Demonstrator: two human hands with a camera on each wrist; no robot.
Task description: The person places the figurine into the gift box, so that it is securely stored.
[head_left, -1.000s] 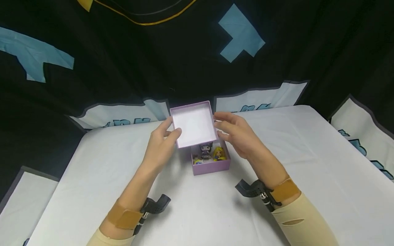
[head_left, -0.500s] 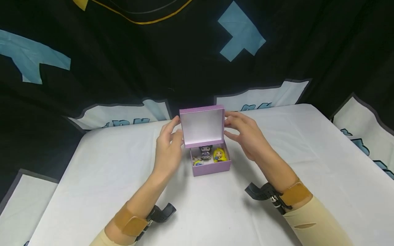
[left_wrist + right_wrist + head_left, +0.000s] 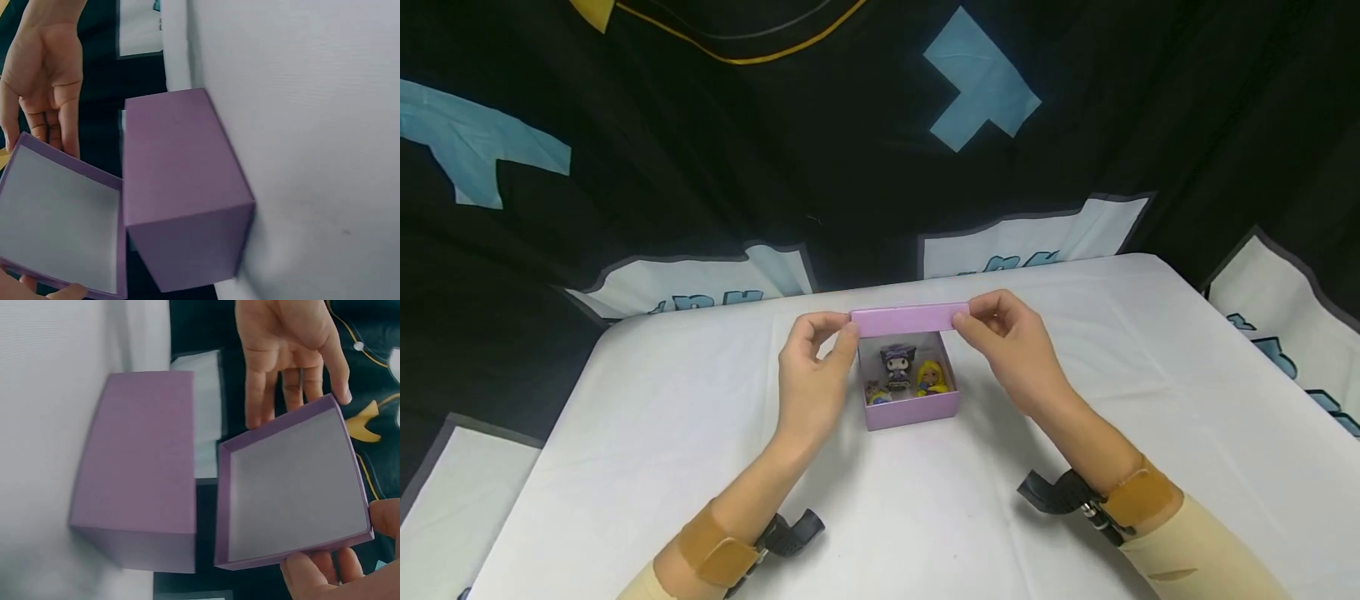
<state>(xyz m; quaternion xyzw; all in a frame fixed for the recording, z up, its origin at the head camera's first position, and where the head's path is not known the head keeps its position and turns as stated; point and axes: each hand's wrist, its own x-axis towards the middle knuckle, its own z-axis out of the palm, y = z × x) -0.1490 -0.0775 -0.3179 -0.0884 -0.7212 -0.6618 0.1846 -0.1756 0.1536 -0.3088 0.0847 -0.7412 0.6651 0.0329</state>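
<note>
A purple box lid point(image 3: 910, 319) hangs above the back of a purple box point(image 3: 913, 411), its narrow side facing me. My left hand point(image 3: 812, 379) pinches the lid's left end between thumb and fingers, and my right hand point(image 3: 1018, 354) pinches the right end. Inside the box stand a dark-hooded figurine point(image 3: 897, 367), a yellow-haired figurine point(image 3: 931, 378) and a smaller figurine point(image 3: 877, 392) at the left, partly hidden by the front wall. Both wrist views show the pale inside of the lid point(image 3: 59, 219) apart from the box point(image 3: 140, 456).
A white cloth point(image 3: 880, 517) covers the table under the box. Behind the table's back edge hangs a black curtain point(image 3: 737, 158) with blue and white patches. Dark wrist-camera mounts point(image 3: 790, 533) stick out from the wrists.
The lid has moved right over the box and tipped from showing its white inside to showing its purple side. My right hand has gone from beside the lid to pinching its end.
</note>
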